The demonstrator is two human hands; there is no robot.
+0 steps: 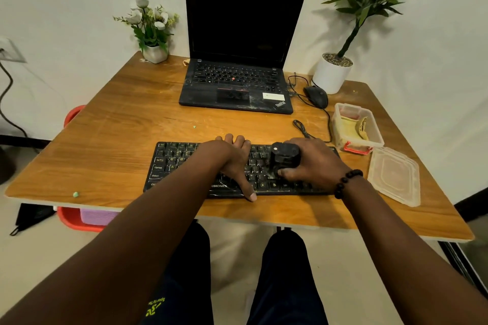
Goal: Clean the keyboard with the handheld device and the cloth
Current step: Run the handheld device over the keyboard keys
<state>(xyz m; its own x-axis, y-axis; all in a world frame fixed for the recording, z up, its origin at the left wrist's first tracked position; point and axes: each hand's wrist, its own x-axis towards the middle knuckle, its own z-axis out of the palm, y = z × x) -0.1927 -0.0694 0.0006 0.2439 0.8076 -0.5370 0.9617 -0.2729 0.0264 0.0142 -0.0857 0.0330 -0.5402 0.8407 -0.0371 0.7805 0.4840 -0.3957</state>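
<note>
Black keyboard (184, 166) lies under both hands (232, 158).

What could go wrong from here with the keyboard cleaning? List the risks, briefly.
1. The keyboard lies close to the table's near edge; the left hand steadies it, but a hard push from the handheld device in the right hand might slide it off.
2. The loose cable lies just behind the keyboard and could snag the device.
3. The cloth sits in the box, near the lid; reaching for it might knock that off.
</note>
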